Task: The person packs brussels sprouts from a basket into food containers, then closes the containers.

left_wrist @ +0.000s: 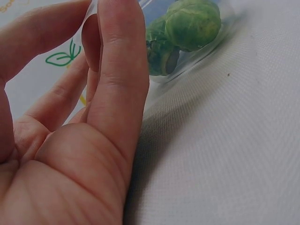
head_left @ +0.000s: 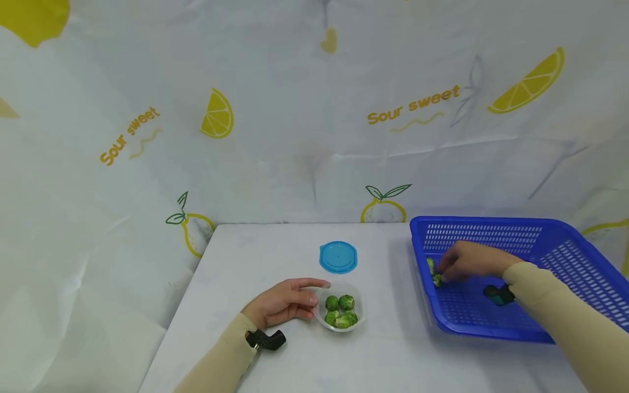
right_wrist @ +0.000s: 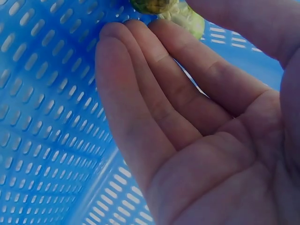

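A clear plastic container point(head_left: 362, 311) holding several Brussels sprouts point(head_left: 346, 302) stands on the table. My left hand point(head_left: 287, 303) rests at its left side, with extended fingers touching the wall. Those fingers partly cover the container in the left wrist view, where two of its sprouts point(left_wrist: 193, 26) show. Inside the blue basket point(head_left: 486, 322), my right hand point(head_left: 472, 259) reaches to the left wall. Two loose sprouts point(head_left: 437, 280) lie there at its fingertips. In the right wrist view, the fingers are fairly straight with a pale green sprout point(right_wrist: 187, 21) just beyond them; the thumb tip is out of frame.
A round blue lid point(head_left: 338, 257) lies on the white table point(head_left: 265, 251) behind the container. The basket's raised, perforated walls surround the right hand. Behind the table hangs a white sheet point(head_left: 295, 120) printed with lemons.
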Demonstrator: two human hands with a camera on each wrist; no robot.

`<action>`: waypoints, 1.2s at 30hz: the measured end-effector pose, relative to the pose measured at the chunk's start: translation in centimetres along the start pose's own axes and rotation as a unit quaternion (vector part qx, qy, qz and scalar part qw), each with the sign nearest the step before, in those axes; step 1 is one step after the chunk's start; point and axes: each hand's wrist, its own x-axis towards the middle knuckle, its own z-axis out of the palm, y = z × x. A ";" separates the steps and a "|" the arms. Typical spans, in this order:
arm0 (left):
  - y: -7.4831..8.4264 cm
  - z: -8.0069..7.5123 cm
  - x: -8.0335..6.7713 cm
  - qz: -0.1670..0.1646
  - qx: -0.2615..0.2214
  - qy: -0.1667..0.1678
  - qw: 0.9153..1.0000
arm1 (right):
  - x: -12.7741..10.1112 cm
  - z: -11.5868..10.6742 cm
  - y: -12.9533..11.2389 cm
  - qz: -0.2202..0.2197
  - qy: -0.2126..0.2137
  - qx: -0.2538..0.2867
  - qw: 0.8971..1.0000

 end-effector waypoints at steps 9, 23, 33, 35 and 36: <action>0.1 0.2 0.1 0.002 0.001 -0.002 1.000 | 0.3 0.4 -0.6 0.006 0.004 -0.005 1.000; 0.0 0.0 0.3 0.004 -0.002 -0.007 1.000 | 0.3 0.6 -1.0 0.024 0.008 0.008 1.000; -0.1 -0.1 0.1 0.005 -0.006 -0.006 1.000 | 0.4 0.5 -0.9 0.021 0.010 -0.007 1.000; -0.1 -0.1 0.1 0.005 -0.006 -0.008 1.000 | 0.4 0.6 -0.8 0.023 0.011 -0.006 1.000; -0.1 -0.2 0.1 0.005 -0.007 -0.008 1.000 | 0.4 0.5 -0.7 0.021 0.011 -0.005 1.000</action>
